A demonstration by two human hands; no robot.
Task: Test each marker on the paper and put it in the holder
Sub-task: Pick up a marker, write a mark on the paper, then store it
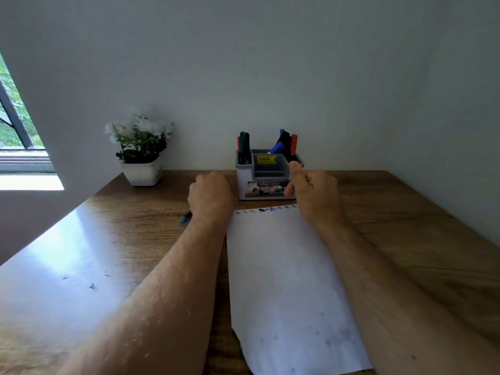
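Head view: holder [266, 173] contains upright markers [284, 143] in both back compartments.

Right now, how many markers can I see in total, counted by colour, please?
Red markers: 2
Green marker: 1
Black markers: 2
Blue markers: 2 (one in the holder, one by the left hand)
Total: 7
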